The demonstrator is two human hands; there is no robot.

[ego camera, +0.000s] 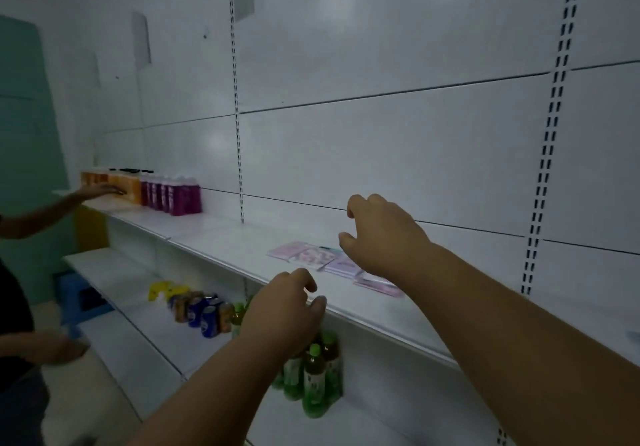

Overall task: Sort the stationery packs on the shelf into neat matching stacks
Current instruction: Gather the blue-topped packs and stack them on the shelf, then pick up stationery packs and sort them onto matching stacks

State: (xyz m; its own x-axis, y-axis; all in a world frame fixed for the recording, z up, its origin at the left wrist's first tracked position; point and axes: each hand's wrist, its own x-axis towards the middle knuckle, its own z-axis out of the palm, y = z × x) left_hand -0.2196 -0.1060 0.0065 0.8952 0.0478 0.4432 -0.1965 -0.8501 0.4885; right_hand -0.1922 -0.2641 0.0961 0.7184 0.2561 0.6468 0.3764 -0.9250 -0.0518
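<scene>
Several flat pink and lilac stationery packs [304,254] lie loosely overlapped on the white middle shelf [214,237], running from the shelf's middle toward the right. My right hand [384,234] hovers just above the packs, fingers curled and apart, holding nothing; it hides part of the row. A pink pack [379,286] pokes out beneath my right wrist. My left hand [287,310] is in front of the shelf's front edge, lower and to the left, with its fingers loosely bent and empty.
Another person at the left reaches an arm [93,192] toward orange bottles [121,184] and purple bottles [173,194] on the same shelf. The lower shelf holds drink cans [201,308] and green bottles [315,373]. A blue stool [81,298] stands on the floor.
</scene>
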